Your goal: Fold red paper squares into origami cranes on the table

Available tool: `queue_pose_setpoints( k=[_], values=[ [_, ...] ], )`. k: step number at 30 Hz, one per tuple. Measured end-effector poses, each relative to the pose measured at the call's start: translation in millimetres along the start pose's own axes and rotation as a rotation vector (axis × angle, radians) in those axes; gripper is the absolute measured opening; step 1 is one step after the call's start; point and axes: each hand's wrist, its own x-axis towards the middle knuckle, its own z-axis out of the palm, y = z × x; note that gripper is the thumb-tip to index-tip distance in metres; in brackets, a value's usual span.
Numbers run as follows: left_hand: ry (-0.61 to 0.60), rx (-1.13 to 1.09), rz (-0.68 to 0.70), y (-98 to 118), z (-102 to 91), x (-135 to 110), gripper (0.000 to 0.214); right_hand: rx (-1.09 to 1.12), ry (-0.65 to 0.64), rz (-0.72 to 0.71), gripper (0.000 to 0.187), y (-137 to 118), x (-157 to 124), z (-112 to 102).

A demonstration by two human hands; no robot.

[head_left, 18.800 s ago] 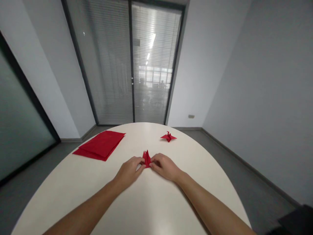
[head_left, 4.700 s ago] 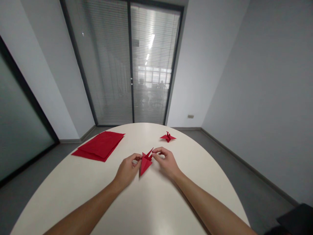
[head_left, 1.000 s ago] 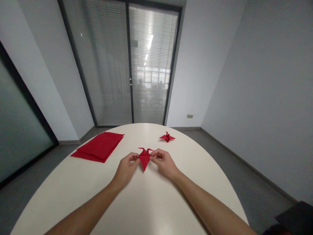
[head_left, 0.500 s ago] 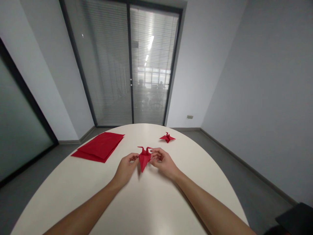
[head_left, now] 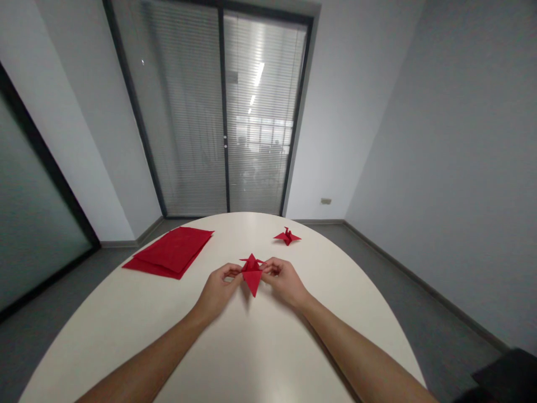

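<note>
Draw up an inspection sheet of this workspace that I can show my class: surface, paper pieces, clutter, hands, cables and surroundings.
Surface: pale table with a curved far edge.
Paper pieces: folded red piece between the hands, one point toward the wearer; red paper bird farther off to the right, wings spread; overlapping red sheets on the left.
Clutter: dark object at lower right, off the table; cannot tell what it is.
Left hand: pinches the folded piece's left side.
Right hand: pinches its right side.
Cables: nothing seen.
Surroundings: glass panels with blinds beyond the table, pale walls, small plate low on the wall.
</note>
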Motion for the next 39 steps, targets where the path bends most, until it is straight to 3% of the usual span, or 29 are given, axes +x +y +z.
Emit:
queue_pose_setpoints(
  k=[6, 9, 14, 18, 21, 29, 33, 39],
  values=[
    [0.005, 0.040, -0.002, -1, -0.9, 0, 0.022, 0.090, -0.046, 0.043, 0.036, 6, 0, 2],
    [0.042, -0.003, -0.004, -2, -0.6, -1, 0.023, 0.052, -0.015, 0.032, 0.032, 6, 0, 1],
    [-0.024, 0.030, -0.014, -3, -1.1, -2, 0.026, -0.022, -0.003, 0.008, 0.020, 3, -3, 0],
    [0.000, 0.062, 0.032, -3, -1.4, -3, 0.023, -0.123, -0.008, -0.011, 0.014, 2, -6, -1],
    [0.014, 0.071, 0.075, -3, -0.7, -4, 0.020, -0.111, -0.031, -0.014, 0.018, 2, -9, -1],
    [0.024, 0.041, 0.024, -6, -0.4, -4, 0.025, -0.005, -0.034, -0.014, 0.027, 3, -13, 4],
    [0.036, 0.065, -0.002, -8, -3.0, -7, 0.035, -0.051, 0.073, -0.041, 0.033, -5, -12, 1],
    [0.065, 0.069, -0.023, -8, -4.9, -13, 0.032, -0.219, 0.479, -0.187, 0.039, -20, -11, -37]
  ],
)
